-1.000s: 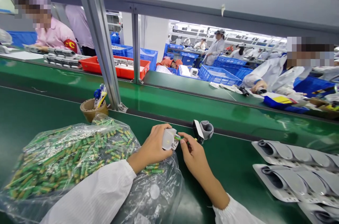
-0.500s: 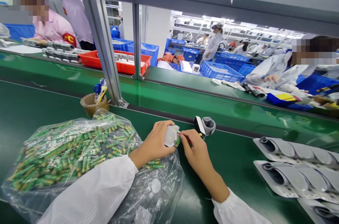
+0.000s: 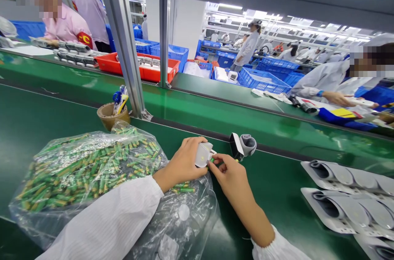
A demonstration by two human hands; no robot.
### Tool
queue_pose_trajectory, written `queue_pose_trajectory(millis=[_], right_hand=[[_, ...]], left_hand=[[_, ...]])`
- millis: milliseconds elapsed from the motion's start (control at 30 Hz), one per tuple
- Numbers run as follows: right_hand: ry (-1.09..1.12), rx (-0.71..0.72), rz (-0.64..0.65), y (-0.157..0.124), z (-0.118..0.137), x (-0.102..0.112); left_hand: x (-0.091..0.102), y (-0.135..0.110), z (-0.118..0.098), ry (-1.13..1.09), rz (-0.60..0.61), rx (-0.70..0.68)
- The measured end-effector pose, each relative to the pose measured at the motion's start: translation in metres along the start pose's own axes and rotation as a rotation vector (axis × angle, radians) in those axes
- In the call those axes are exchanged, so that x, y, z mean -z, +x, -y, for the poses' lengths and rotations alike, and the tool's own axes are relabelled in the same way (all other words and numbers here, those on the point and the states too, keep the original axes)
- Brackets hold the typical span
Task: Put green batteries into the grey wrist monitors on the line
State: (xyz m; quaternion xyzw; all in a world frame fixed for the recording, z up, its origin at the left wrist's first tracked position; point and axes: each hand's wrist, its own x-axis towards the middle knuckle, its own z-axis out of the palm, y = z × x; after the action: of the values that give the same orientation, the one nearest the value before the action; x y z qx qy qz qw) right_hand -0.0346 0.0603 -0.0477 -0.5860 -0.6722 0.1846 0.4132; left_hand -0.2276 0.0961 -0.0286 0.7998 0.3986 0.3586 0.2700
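My left hand (image 3: 184,160) is wrapped around a small white wrist blood pressure monitor (image 3: 202,155), its grey-white cuff side facing me. Thumb and fingers of my right hand (image 3: 230,176) are pinched on a green battery (image 3: 212,160) at the monitor's right edge. How far the battery sits inside cannot be made out. A clear plastic bag (image 3: 184,233) lies under and left of my hands, with many green batteries (image 3: 92,169) in it. Just beyond my right hand stands another monitor (image 3: 236,145) with a rolled grey cuff (image 3: 248,144).
Rows of monitors with rolled cuffs (image 3: 347,202) lie at the right. A brown tape-roll holder (image 3: 107,117) with pens stands by the metal post (image 3: 123,42). Across the green belt (image 3: 197,110) are a red tray (image 3: 150,74), blue crates (image 3: 264,81) and co-workers.
The view has shifted slightly. My right fingers have closed in on the monitor's edge, and less of the green battery shows. Across the belt, the co-worker at right has moved a hand to a white item.
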Motion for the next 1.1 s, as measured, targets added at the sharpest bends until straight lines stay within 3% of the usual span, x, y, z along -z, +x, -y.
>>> queue_pose_trajectory(millis=[133,333,433,700,833,967,1100], right_hand=[[0.056,-0.120,0.024,-0.002,0.007,0.003],[0.113,-0.061,-0.170,-0.003,0.017,0.007],[0.145,-0.098,-0.193,-0.002,0.016,0.006],[0.186,-0.107,-0.163,-0.001,0.009,0.000],[0.119,0.060,-0.200,0.001,0.011,0.004],[0.075,0.185,-0.108,0.003,0.012,0.009],[0.143,0.009,-0.032,0.003,0.008,0.008]], left_hand=[[0.000,0.001,-0.001,-0.011,0.006,0.012],[-0.001,0.001,0.000,-0.006,0.022,-0.001],[-0.001,0.001,0.001,-0.001,0.024,-0.013],[-0.002,0.000,0.002,-0.007,0.016,-0.021],[-0.002,0.000,0.003,-0.009,0.016,-0.035],[-0.002,0.000,0.002,-0.010,0.022,-0.025],[-0.001,0.000,0.001,-0.017,0.031,-0.020]])
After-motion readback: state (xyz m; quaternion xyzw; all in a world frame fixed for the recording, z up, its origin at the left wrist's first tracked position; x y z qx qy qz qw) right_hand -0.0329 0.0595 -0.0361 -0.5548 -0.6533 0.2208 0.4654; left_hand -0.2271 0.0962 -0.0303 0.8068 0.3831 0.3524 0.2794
